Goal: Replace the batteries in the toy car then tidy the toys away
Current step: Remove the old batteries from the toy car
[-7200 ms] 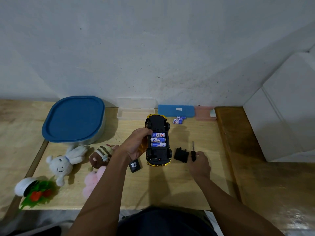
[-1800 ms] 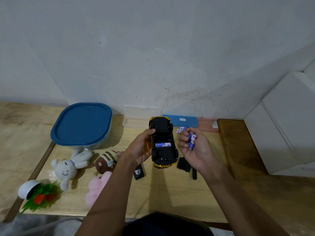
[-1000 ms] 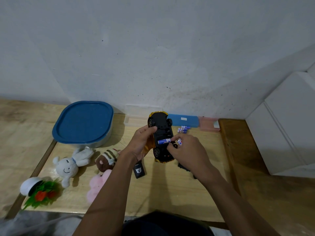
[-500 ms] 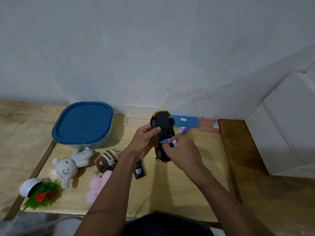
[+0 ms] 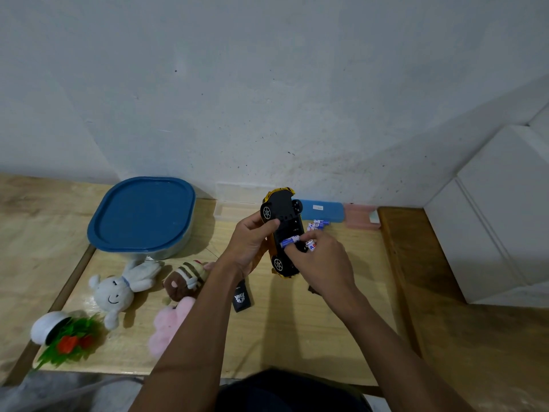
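Observation:
The yellow toy car (image 5: 282,215) is upside down and tilted, its black underside toward me. My left hand (image 5: 252,242) grips its left side and holds it above the table. One blue-and-white battery (image 5: 290,241) lies in the open compartment. My right hand (image 5: 322,258) pinches that battery with its fingertips and holds other batteries (image 5: 311,245) in its curled fingers. Several more batteries (image 5: 318,224) lie on the table behind the car.
A blue-lidded tub (image 5: 142,215) stands at the back left. A white bunny (image 5: 118,289), a brown plush (image 5: 185,279), a pink plush (image 5: 170,325) and a toy plant pot (image 5: 64,334) lie left. A black remote (image 5: 243,298) lies beneath my left arm. Blue case (image 5: 325,209) at the wall.
Two batteries have come out of the car into my right hand. The car has tilted to the right, and my right hand has returned to the last battery.

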Tool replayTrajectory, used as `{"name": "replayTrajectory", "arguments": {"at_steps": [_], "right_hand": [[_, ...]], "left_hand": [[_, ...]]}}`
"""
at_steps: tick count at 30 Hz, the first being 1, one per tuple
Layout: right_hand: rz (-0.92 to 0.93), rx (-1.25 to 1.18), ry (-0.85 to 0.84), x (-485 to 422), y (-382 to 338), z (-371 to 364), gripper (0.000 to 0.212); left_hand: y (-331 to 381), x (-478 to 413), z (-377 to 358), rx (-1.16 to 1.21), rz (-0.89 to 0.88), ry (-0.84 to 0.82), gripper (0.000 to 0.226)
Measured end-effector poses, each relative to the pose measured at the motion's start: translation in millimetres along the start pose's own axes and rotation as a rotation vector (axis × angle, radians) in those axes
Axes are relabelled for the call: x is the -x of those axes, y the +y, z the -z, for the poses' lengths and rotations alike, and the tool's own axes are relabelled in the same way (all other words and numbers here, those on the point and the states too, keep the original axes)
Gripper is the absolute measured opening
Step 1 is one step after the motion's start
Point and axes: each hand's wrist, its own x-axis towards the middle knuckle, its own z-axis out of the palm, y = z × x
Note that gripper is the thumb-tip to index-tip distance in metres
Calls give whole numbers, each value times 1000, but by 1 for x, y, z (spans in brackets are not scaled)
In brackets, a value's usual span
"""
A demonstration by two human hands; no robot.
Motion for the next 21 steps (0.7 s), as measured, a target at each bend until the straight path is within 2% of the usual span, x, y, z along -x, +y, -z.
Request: {"name": "replayTrajectory", "arguments": {"at_steps": [13, 18, 21], "right_hand": [[-24, -141, -54, -7, 11, -2, 21], [88, -147, -195, -14, 19, 10, 16], [217, -34, -274, -20, 22, 20, 21]], "left_hand": [[0, 3, -1, 10, 39, -13, 25], [4, 3, 2, 39, 61, 2, 24], [8, 4, 4, 36, 87, -25, 25]]}}
